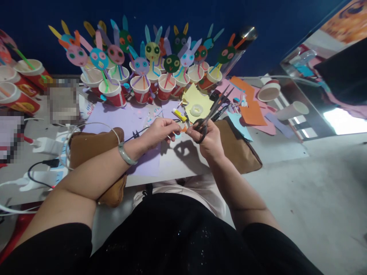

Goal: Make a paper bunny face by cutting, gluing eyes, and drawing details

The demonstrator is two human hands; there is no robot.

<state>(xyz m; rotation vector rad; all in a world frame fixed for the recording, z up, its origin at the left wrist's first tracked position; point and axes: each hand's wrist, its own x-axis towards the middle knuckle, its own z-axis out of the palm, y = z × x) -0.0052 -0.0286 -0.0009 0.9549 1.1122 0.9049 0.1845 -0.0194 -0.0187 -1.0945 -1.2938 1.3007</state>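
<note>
My right hand (211, 139) is closed around the black handles of a pair of scissors (216, 105), whose blades point up and away to the right. Its thumb and forefinger come together near my left hand. My left hand (164, 130) is held in a pinch, a bracelet on its wrist; what lies between its fingertips is too small to make out. A tiny orange scrap (182, 129) shows between the fingertips of both hands. Just beyond them are a yellow glue tube (179, 114), a yellow paper sheet (196, 95) and a roll of clear tape (196, 110).
Several red paper cups (141, 91) with paper rabbit heads on straws stand along the blue wall. Purple paper (114, 116) and orange paper (254, 113) lie around. Brown pouches (94, 147) flank my hands. A power strip (59, 162) with cables is at left.
</note>
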